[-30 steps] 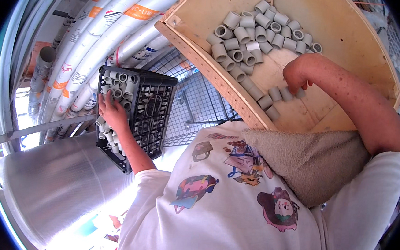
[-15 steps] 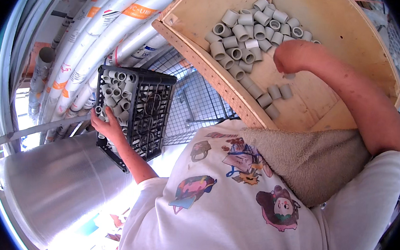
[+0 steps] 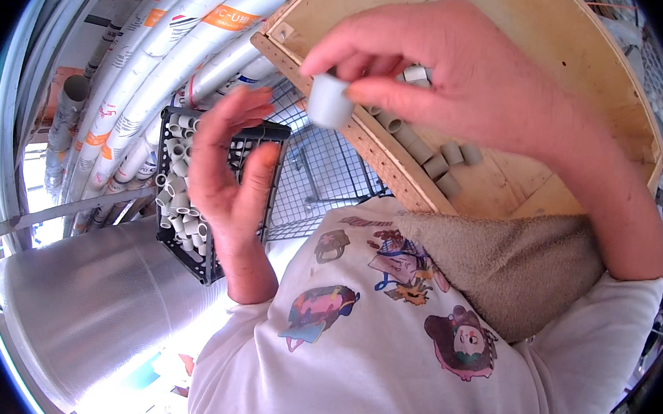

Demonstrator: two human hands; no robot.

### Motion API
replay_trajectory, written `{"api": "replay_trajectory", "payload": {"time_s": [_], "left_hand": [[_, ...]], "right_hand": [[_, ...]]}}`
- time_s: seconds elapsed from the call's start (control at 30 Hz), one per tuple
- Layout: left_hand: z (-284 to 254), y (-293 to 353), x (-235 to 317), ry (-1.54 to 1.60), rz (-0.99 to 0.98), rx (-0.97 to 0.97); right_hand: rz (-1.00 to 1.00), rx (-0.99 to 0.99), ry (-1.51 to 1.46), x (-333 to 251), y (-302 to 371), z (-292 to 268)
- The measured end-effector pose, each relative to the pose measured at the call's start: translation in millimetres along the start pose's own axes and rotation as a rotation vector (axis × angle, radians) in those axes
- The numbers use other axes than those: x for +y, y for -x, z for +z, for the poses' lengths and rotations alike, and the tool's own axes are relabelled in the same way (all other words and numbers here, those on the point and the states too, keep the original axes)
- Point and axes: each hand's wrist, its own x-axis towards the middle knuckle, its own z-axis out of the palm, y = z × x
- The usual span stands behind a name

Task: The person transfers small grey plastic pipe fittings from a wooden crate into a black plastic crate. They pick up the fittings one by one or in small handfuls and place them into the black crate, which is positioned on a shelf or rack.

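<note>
A short grey plastic pipe coupling point(image 3: 329, 102) is pinched between the thumb and fingers of my right hand point(image 3: 443, 76), above the front edge of a wooden box point(image 3: 397, 170). My left hand point(image 3: 229, 172) is raised with thumb and fingers apart, holding nothing, in front of a black plastic crate point(image 3: 214, 264). Many small grey pipe fittings point(image 3: 180, 195) fill the crate; my left hand hides part of them. More grey couplings point(image 3: 436, 165) lie in the wooden box, most of them covered from sight by my right hand.
Long white wrapped pipes point(image 3: 180, 55) lean at the left behind the crate. A large roll of clear wrap point(image 3: 98, 305) lies below them. Wire mesh point(image 3: 311, 166) stands between crate and box. A brown towel point(image 3: 521, 265) drapes over the box's near edge.
My right hand has come from inside the wooden box toward the left, bringing a coupling. My left hand has lifted off the fittings in the crate and opened.
</note>
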Motion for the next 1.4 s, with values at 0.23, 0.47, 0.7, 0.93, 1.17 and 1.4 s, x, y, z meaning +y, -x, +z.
{"api": "replay_trajectory", "payload": {"time_s": [0.23,0.47,0.7,0.93,1.17,1.4], "left_hand": [[28.9,3.5,12.0,0.061,-0.003,-0.070],[2.3,1.3,-19.1,-0.105,-0.061,0.115],[-115.5,44.5,-128.6,-0.576,-0.258,0.322],[-209.3,97.7,-172.4,-1.076,-0.372,0.280],[-233.9,127.4,-208.3,-1.164,-0.422,0.279],[-222.7,114.9,-216.5,-1.348,-0.615,0.185]], "right_hand": [[-0.026,-0.143,0.088,-17.1,4.9,8.1],[0.107,-0.057,0.097,5.3,4.7,-2.8],[0.618,-0.663,0.458,69.2,24.1,-26.7],[0.817,-1.140,0.632,130.4,65.1,2.0],[1.051,-1.232,0.469,149.0,74.9,12.6],[1.210,-1.234,0.233,144.4,72.6,12.4]]}}
